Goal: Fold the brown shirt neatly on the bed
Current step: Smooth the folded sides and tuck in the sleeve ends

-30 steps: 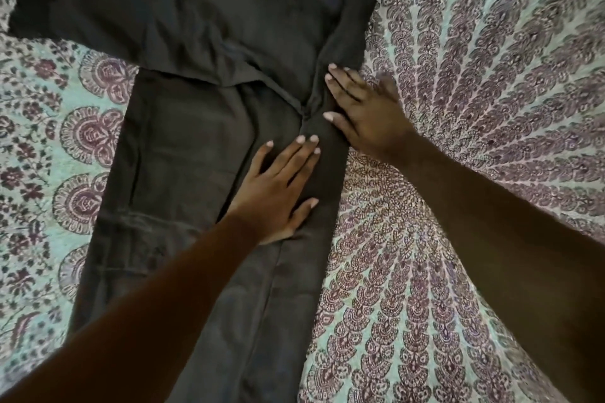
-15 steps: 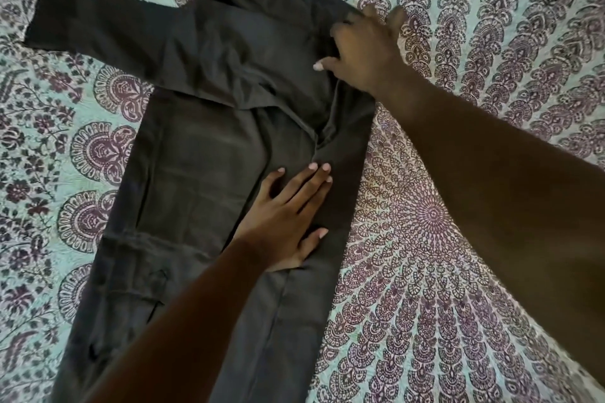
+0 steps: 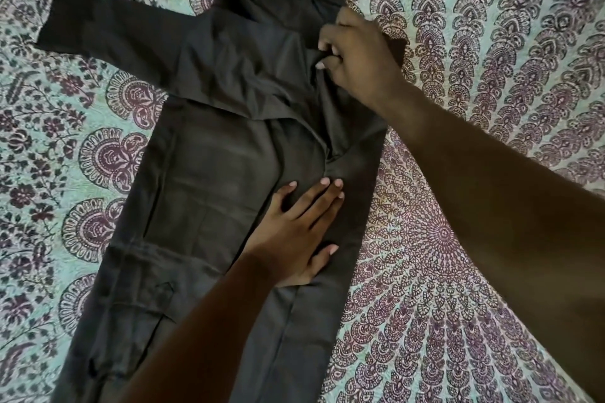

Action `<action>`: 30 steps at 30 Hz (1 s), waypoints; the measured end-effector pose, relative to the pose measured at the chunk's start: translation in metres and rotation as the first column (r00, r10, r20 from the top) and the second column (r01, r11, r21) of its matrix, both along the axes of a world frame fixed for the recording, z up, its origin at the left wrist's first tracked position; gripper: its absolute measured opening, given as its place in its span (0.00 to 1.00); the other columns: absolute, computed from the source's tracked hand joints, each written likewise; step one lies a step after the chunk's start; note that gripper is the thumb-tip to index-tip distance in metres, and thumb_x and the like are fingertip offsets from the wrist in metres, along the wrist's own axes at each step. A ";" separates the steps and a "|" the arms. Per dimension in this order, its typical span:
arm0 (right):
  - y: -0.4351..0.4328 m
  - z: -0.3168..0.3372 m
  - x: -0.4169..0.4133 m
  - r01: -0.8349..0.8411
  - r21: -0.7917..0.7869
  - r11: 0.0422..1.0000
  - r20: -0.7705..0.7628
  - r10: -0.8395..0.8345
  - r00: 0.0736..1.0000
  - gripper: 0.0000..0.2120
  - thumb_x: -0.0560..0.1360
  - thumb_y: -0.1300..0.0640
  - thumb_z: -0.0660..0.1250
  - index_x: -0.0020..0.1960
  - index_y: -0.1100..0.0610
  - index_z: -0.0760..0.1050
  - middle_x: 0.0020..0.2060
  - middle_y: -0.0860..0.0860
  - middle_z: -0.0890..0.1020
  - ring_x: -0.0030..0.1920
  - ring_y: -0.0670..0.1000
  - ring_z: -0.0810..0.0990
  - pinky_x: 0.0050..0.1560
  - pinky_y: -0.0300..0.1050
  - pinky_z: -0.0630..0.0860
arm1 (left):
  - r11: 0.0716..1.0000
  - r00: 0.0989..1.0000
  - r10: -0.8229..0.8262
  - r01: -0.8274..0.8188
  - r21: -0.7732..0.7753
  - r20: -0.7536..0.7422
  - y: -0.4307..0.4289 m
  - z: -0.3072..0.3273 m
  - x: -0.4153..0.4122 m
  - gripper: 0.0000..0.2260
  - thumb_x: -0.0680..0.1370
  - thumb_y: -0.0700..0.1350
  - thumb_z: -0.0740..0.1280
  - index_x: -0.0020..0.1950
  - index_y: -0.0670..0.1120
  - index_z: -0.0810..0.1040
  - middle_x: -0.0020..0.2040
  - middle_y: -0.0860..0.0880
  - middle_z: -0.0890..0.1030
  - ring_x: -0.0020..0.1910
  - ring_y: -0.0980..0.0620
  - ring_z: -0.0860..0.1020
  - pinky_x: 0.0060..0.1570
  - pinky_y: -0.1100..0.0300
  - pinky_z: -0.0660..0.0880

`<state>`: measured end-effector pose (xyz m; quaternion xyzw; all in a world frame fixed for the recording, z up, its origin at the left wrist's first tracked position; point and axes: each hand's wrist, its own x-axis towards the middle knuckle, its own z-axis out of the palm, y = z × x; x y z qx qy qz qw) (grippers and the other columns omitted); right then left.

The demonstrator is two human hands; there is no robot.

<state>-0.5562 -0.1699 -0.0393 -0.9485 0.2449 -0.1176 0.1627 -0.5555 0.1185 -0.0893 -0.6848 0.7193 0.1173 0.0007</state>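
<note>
The dark brown shirt (image 3: 209, 180) lies lengthwise on the bed, collar at the far end. Its left sleeve (image 3: 108, 26) stretches out flat to the left, and its right side is folded in over the body. My left hand (image 3: 296, 232) lies flat with straight fingers on the folded-in panel near the shirt's middle. My right hand (image 3: 357, 52) is at the right shoulder below the collar, its fingers curled and pinching a fold of the brown cloth there.
The bed carries a patterned cover (image 3: 458, 271) in mint green with maroon mandala and floral prints, spreading on all sides of the shirt. The shirt's hem runs out of view at the bottom edge.
My right hand has moved from the shirt's mid right edge up to the shoulder and closed on the cloth. My left hand has kept pressing the same spot.
</note>
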 end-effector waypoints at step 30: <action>-0.001 -0.026 -0.066 0.389 -0.088 0.917 -0.383 -0.392 0.837 0.42 0.82 0.30 0.45 0.84 0.58 0.45 0.84 0.55 0.47 0.84 0.57 0.44 0.79 0.69 0.48 | 1.000 1.000 -0.012 0.012 0.013 0.009 -0.003 0.001 0.002 0.36 0.81 0.62 0.57 0.83 0.44 0.58 0.85 0.47 0.54 0.83 0.48 0.54 0.75 0.38 0.57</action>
